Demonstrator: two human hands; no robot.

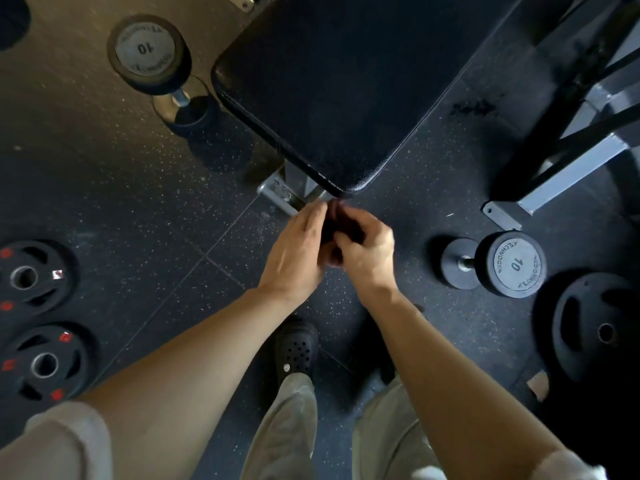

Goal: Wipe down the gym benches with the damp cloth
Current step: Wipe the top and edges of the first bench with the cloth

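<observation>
Here both hands' grip (301,251) (367,252) clamped on dark cloth (334,230) below bench (332,88); dumbbells (498,263) flank.

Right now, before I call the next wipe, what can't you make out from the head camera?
- Cloth: a dark bunch, mostly hidden between the left hand and right hand, motion-blurred; dampness unreadable.
- Bench pad: far end cut off by the top edge; wiped or not, can't tell.
- Right foot: hidden by the right forearm.
</observation>
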